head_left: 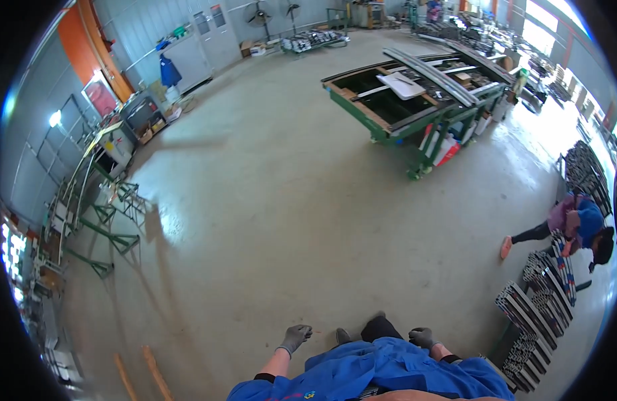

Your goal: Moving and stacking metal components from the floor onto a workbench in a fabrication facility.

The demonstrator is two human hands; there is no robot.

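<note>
Currently nothing held: left hand [295, 337] and right hand [422, 336], both grey-gloved, hanging empty with fingers loosely curled over bare concrete floor [268, 220]. Forearms bare below blue sleeves, angled down and forward. Nearest stock: aluminium profile bundles [532, 314] stacked on floor at right, long axes running up-right, dark cut ends facing camera. Co-worker [576, 227] bent over further bundles. Green work table [415, 100] well apart.

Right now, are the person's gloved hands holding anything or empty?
Empty. The left hand and right hand, both in grey gloves, hang with fingers loosely curled above the concrete floor, nothing in either.
</note>
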